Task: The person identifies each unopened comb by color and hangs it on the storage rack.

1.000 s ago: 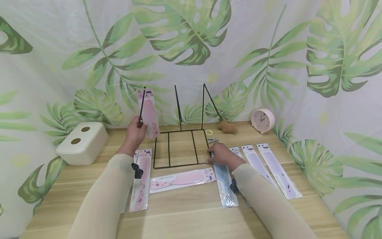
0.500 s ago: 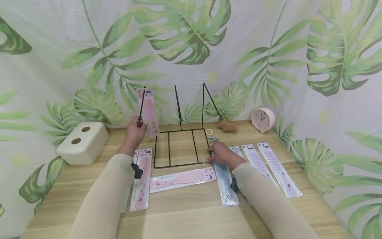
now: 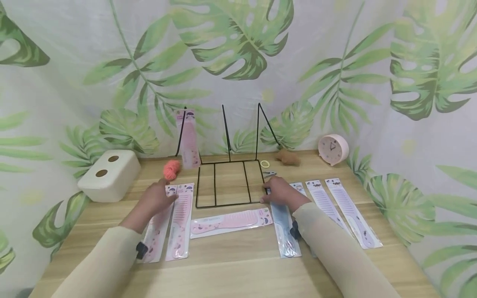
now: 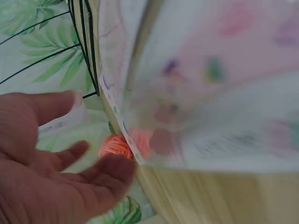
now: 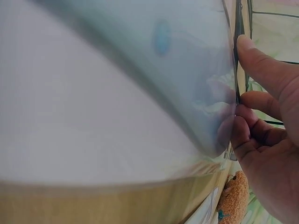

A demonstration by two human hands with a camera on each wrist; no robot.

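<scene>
Empty left hand (image 3: pixel 153 200) extends loosely near two of four pink combs (image 3: pixel 179 227); right hand (image 3: pixel 280 193) touches one rack (image 3: pixel 215 205), grip unclear.

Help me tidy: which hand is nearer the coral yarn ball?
Left hand, just in front of the ball; the right hand is well to its right, at the black wire rack.

No wording legible. Pink comb pack (image 3: pixel 231 222), six o'clock from wire rack (image 3: pixel 215 184): print too small. Hanging comb pack (image 3: pixel 191 142), ten o'clock: lettering blurred. Alarm clock (image 3: pixel 331 150), between two and three: dial marks too small.
</scene>
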